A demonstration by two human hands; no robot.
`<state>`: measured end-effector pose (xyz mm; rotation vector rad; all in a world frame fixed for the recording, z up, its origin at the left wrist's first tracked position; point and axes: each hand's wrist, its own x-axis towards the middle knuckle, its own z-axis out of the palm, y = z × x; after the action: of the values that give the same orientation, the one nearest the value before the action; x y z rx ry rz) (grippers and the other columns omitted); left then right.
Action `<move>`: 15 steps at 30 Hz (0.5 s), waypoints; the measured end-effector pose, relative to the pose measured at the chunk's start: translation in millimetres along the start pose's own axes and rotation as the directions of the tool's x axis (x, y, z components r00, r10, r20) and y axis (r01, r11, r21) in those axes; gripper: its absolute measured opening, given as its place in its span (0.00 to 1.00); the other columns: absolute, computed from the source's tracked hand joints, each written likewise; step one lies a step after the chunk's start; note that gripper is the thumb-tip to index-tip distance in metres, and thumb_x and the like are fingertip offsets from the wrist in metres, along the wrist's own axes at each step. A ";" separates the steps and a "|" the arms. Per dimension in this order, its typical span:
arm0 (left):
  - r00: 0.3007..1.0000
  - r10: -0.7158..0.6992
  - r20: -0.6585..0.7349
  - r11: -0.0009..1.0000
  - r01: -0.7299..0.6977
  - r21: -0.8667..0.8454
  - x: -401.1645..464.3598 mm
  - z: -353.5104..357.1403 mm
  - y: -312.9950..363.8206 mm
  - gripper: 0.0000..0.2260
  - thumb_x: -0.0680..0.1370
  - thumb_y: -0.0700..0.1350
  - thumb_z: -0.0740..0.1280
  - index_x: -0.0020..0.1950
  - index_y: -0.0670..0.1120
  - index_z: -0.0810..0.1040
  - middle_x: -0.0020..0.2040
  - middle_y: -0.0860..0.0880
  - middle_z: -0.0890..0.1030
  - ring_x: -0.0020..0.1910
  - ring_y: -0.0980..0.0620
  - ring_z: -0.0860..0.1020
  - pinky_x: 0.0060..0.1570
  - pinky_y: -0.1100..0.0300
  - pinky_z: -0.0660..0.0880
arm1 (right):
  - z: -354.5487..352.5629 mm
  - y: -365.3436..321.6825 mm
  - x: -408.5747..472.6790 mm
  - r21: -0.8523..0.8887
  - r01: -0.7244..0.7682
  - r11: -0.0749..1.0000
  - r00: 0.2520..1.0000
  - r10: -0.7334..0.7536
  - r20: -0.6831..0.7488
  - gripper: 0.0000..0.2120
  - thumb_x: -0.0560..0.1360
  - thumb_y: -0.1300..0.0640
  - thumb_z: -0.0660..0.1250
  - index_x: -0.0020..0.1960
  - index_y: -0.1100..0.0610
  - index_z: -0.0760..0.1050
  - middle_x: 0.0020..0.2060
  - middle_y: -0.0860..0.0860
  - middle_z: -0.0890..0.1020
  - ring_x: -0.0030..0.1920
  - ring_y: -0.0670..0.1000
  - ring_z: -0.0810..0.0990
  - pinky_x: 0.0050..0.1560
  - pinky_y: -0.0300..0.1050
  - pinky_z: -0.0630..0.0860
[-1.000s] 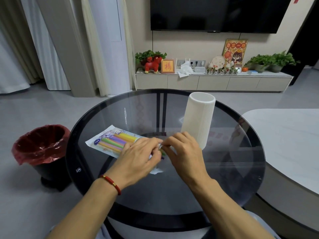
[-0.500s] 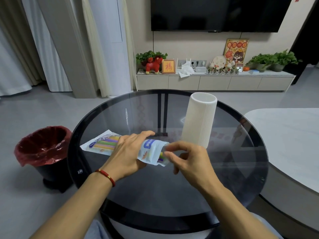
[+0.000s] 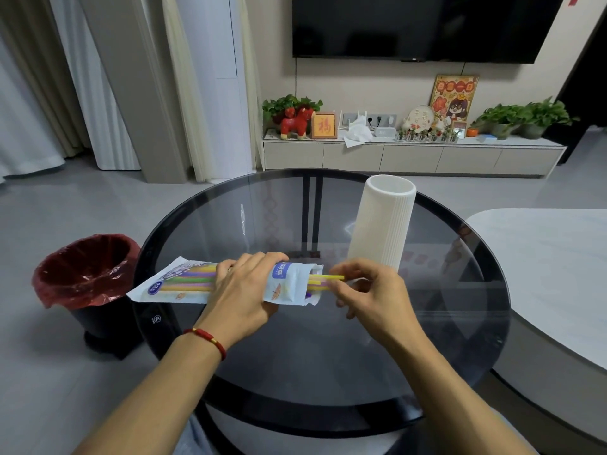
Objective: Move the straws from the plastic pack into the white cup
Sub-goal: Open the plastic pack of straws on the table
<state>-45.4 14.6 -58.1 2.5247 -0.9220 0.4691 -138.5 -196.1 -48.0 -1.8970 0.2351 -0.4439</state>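
A plastic pack (image 3: pixel 177 284) of coloured straws is held level above the round glass table (image 3: pixel 328 339). My left hand (image 3: pixel 244 290) is wrapped around its middle. The pack's open end points right, and a few yellow straws (image 3: pixel 323 279) stick out of it. My right hand (image 3: pixel 371 290) pinches the tips of those straws with thumb and fingers. The tall ribbed white cup (image 3: pixel 382 224) stands upright on the table just behind my right hand, and I cannot see into it.
A bin with a red liner (image 3: pixel 85 274) stands on the floor left of the table. A pale table or sofa edge (image 3: pixel 551 274) lies close on the right. A TV cabinet with plants and ornaments (image 3: pixel 410 152) runs along the far wall.
The pack lay flat on the table a second ago; my left hand has lifted it and turned it level. My right hand has drawn yellow straws partly out of its open end.
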 end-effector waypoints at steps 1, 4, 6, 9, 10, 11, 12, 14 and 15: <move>1.000 -0.002 -0.001 1.000 0.002 0.003 -0.2 -0.1 1.3 0.27 0.68 0.46 0.75 0.64 0.56 0.71 0.54 0.55 0.78 0.52 0.50 0.75 0.56 0.47 0.67 | 1.0 -0.8 -1.5 -0.011 -0.005 1.000 1.000 0.006 0.010 0.06 0.75 0.60 0.76 0.48 0.50 0.83 0.40 0.49 0.86 0.32 0.52 0.84 0.30 0.52 0.83; 0.999 -0.011 0.038 1.000 0.011 0.003 -1.0 2.0 5.0 0.27 0.69 0.47 0.76 0.64 0.57 0.70 0.55 0.55 0.78 0.54 0.50 0.74 0.58 0.47 0.66 | 10.5 -2.4 -3.7 -0.016 0.010 1.000 0.998 -0.009 0.066 0.06 0.77 0.56 0.74 0.53 0.49 0.80 0.45 0.48 0.84 0.35 0.51 0.86 0.29 0.50 0.83; 0.999 -0.010 0.049 0.999 0.009 0.033 -2.9 2.8 4.0 0.27 0.69 0.47 0.75 0.64 0.58 0.70 0.54 0.55 0.77 0.54 0.50 0.74 0.58 0.47 0.65 | 12.6 -2.0 -0.9 0.003 0.026 1.000 0.999 -0.026 0.041 0.01 0.79 0.59 0.73 0.49 0.54 0.82 0.38 0.52 0.85 0.31 0.54 0.84 0.31 0.54 0.84; 0.993 -0.052 0.106 0.994 0.041 0.100 -3.4 -0.9 -0.1 0.27 0.69 0.48 0.74 0.65 0.59 0.69 0.57 0.54 0.76 0.57 0.48 0.73 0.62 0.44 0.64 | 0.7 -3.7 4.1 0.092 -0.014 0.996 0.996 0.022 -0.085 0.03 0.78 0.62 0.74 0.46 0.57 0.85 0.33 0.58 0.86 0.30 0.51 0.82 0.37 0.53 0.83; 0.986 -0.075 0.145 0.991 0.057 0.124 -3.3 -2.5 -1.6 0.28 0.69 0.51 0.74 0.67 0.59 0.67 0.59 0.54 0.74 0.60 0.48 0.72 0.65 0.42 0.63 | -5.4 -4.8 4.4 0.168 -0.037 0.985 0.991 0.057 -0.117 0.01 0.78 0.62 0.75 0.47 0.59 0.85 0.34 0.58 0.86 0.31 0.51 0.81 0.37 0.51 0.83; 0.977 -0.099 0.191 0.986 0.069 0.155 -3.5 -4.2 -2.5 0.31 0.69 0.57 0.73 0.69 0.60 0.64 0.63 0.54 0.73 0.63 0.49 0.70 0.69 0.38 0.60 | -11.0 -5.6 4.0 0.249 -0.057 0.967 0.987 0.093 -0.134 0.01 0.77 0.63 0.75 0.47 0.61 0.85 0.34 0.58 0.85 0.32 0.50 0.80 0.37 0.49 0.81; 0.963 -0.120 0.240 0.979 0.075 0.190 -4.3 -5.6 -2.7 0.36 0.68 0.65 0.70 0.72 0.60 0.60 0.66 0.54 0.70 0.67 0.48 0.68 0.71 0.34 0.56 | -15.4 -6.3 3.8 0.323 -0.076 0.943 0.982 0.127 -0.140 0.02 0.77 0.64 0.74 0.47 0.63 0.85 0.33 0.58 0.83 0.32 0.50 0.79 0.37 0.47 0.79; 0.936 -0.157 0.316 0.966 0.079 0.246 -6.8 -7.7 2.0 0.47 0.63 0.81 0.56 0.77 0.62 0.49 0.72 0.51 0.65 0.75 0.44 0.60 0.72 0.30 0.45 | -21.4 -6.7 3.2 0.400 -0.081 0.913 0.978 0.149 -0.143 0.02 0.77 0.66 0.74 0.46 0.64 0.84 0.33 0.57 0.81 0.33 0.51 0.76 0.35 0.44 0.74; 0.930 -0.161 0.329 0.967 0.083 0.239 -7.7 -8.2 7.4 0.50 0.61 0.84 0.49 0.78 0.62 0.46 0.75 0.50 0.63 0.77 0.43 0.55 0.72 0.31 0.40 | -23.6 -5.9 3.1 0.407 -0.071 0.910 0.980 0.141 -0.143 0.02 0.77 0.66 0.74 0.45 0.63 0.84 0.33 0.56 0.81 0.33 0.50 0.76 0.35 0.43 0.73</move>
<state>-57.3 17.5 -52.5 2.9115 -0.8623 0.0885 -145.6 -215.3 -34.5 -1.4377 0.3321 -0.5361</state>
